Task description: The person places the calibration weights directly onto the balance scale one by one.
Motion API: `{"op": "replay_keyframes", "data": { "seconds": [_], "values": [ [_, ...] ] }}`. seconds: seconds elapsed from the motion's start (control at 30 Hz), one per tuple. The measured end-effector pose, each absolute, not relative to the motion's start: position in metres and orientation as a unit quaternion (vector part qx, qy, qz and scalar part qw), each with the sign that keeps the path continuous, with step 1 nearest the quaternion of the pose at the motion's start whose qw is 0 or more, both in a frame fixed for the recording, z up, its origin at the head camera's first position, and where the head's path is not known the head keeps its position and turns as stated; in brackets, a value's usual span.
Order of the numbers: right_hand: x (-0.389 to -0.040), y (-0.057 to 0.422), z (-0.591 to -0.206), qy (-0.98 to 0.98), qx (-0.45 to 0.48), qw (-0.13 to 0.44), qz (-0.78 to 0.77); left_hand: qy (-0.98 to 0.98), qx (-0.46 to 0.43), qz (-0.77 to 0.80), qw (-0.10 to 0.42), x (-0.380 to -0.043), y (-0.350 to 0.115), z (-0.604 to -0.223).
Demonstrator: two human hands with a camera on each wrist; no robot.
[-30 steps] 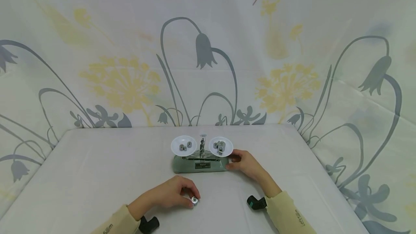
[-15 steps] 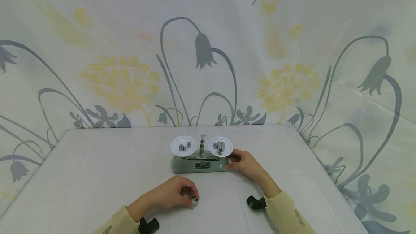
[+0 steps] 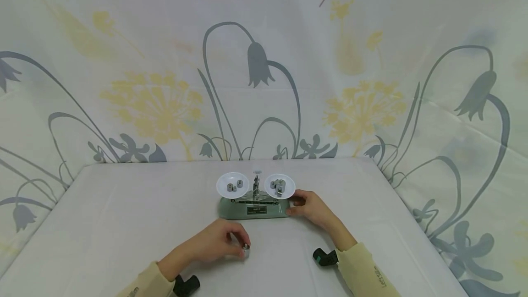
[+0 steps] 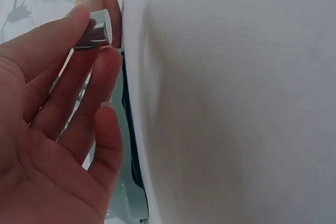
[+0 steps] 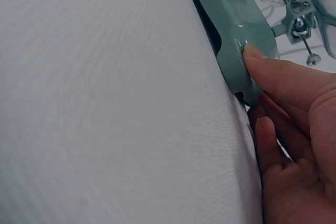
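My left hand [image 3: 215,243] pinches a small shiny metal weight [image 3: 246,253] between thumb and fingertips, in front of the balance scale. In the left wrist view the cylindrical weight [image 4: 101,30] shows its flat end toward the white tabletop, and the little finger stands free of it. The green base [image 3: 236,210] of the scale carries two white pans. With thumb and fingers, my right hand [image 3: 312,209] holds the right end of that base; the right wrist view shows the thumb on the green casing [image 5: 233,22].
Several metal weights lie in the left pan [image 3: 222,191] and several more in the right pan [image 3: 292,186]. A white cloth [image 3: 144,214] covers the table, whose far edge meets a flower-patterned curtain [image 3: 165,58].
My left hand has risen slightly toward the scale with the weight, which has turned from showing its top to showing its side. The right hand and the scale stay put.
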State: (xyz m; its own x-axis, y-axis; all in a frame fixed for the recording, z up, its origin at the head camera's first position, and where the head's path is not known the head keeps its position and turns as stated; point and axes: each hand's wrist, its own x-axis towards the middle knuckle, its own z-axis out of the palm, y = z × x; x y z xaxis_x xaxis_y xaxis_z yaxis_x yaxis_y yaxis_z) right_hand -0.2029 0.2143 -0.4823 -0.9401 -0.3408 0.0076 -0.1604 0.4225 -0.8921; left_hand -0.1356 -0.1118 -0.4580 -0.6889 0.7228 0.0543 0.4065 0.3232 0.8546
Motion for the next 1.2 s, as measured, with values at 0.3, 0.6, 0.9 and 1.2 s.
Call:
{"op": "replay_keyframes", "data": {
  "seconds": [0.3,0.6,0.9,1.2],
  "values": [
    [-0.202,0.214,-0.482,0.841,-0.151,0.087,-0.513,0.805,0.349,0.458,0.142,-0.138,-0.117,-0.446],
    [-0.203,0.213,-0.484,0.842,-0.159,0.083,-0.508,0.813,0.35,0.455,0.097,-0.141,-0.131,-0.429],
    [-0.204,0.213,-0.484,0.845,-0.156,0.078,-0.505,0.827,0.332,0.451,0.043,-0.147,-0.154,-0.398],
    [-0.202,0.214,-0.482,0.844,-0.152,0.079,-0.509,0.846,0.316,0.429,0.01,-0.158,-0.166,-0.379]
  ]
}}
